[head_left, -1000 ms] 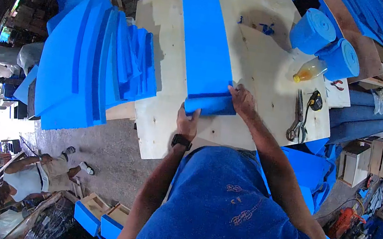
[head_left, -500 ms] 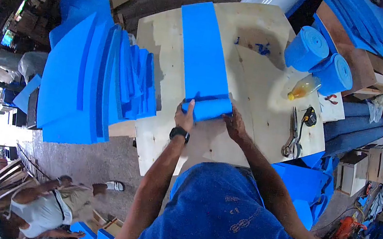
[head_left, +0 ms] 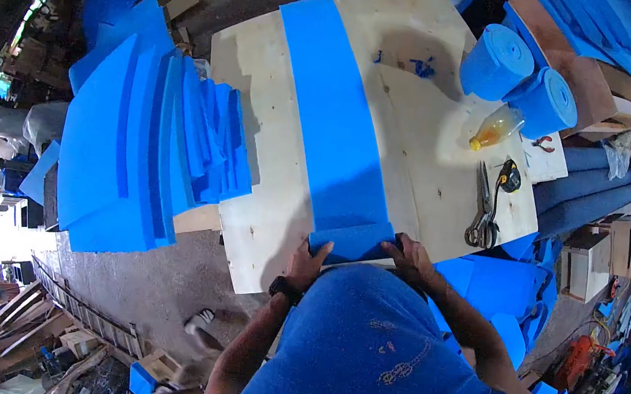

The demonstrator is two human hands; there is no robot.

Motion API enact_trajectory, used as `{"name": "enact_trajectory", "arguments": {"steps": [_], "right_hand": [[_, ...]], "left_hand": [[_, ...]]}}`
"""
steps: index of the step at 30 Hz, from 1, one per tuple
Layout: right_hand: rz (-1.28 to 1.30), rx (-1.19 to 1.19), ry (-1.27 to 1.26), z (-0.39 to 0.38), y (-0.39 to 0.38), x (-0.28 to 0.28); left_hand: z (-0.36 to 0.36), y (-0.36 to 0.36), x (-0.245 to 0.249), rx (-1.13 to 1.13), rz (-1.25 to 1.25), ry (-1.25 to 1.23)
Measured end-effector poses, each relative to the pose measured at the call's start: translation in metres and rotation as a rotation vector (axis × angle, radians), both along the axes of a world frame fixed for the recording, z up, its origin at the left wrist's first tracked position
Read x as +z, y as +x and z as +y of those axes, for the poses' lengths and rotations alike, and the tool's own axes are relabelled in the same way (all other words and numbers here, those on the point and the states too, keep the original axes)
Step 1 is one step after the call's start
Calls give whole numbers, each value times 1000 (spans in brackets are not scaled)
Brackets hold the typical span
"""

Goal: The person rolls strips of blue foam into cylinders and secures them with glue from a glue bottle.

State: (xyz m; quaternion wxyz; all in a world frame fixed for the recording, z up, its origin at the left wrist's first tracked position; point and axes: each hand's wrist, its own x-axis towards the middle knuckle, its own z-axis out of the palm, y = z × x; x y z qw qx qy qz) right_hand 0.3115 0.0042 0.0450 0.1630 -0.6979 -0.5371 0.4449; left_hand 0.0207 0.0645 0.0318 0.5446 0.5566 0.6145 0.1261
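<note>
- Pinching at both sides, your left hand (head_left: 308, 264) and right hand (head_left: 413, 261) hold the turned-over end (head_left: 354, 241) of the blue foam strip (head_left: 342, 120); both thumbs lie on its corners, and the fingers underneath are too hidden to tell how they curl.
- That foam strip lies lengthwise on the wooden tabletop (head_left: 429, 132), its far end flat near the far edge and its turned-over end at the near edge, close against your blue clothing (head_left: 367, 349).
- Your work in hand looks like turning the near end over on itself; judging by the pose, any further turn calls for even pressure from both thumbs and edges kept in line.
- Both your forearms reach in from either side of the clothing and angle inward, elbows apart, so that your hands face each other across the strip's width; a dark wristwatch (head_left: 285, 289) sits on your left wrist.
- To the right of the strip you have scissors (head_left: 483, 221), a tape measure (head_left: 509, 177), a bottle (head_left: 496, 130) and two foam rolls (head_left: 499, 61); stacked foam sheets (head_left: 120, 153) stand to the left.
</note>
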Motion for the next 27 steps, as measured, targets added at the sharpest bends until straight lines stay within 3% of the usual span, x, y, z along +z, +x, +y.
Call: {"name": "enact_trajectory", "arguments": {"steps": [2,4,5,8,11,14,15,17,20,21,23,25,27], "right_hand": [[-143,32,-56,5,-1,-19],[-311,124,182,16,1,-68],[-394,174,302,22,4,-81],[-182,-133,147,62,0,-33],[-208,-216,412,96,-7,-42],[-240,-314,443,140,-9,-35],[-210,-303,408,152,-5,-35],[-152,-281,340,172,2,-35],[206,-313,276,189,10,-56],[190,-312,389,185,9,-52],[157,-295,609,157,1,-39],[366,-335,416,124,-11,-29],[411,-305,379,106,-18,-34]], "left_hand": [[5,10,18,34,-1,-30],[12,22,24,114,-14,-5],[14,21,1,136,-141,105],[28,25,-12,21,-226,228],[43,32,-6,111,-160,182],[59,35,-30,178,-306,273],[58,47,-6,245,-290,368],[65,48,-11,275,-156,341],[85,45,-53,309,-159,362],[93,46,-65,320,-195,379],[99,57,-42,386,-180,371],[106,62,-35,430,-201,351],[111,60,-44,436,-253,319]]}}
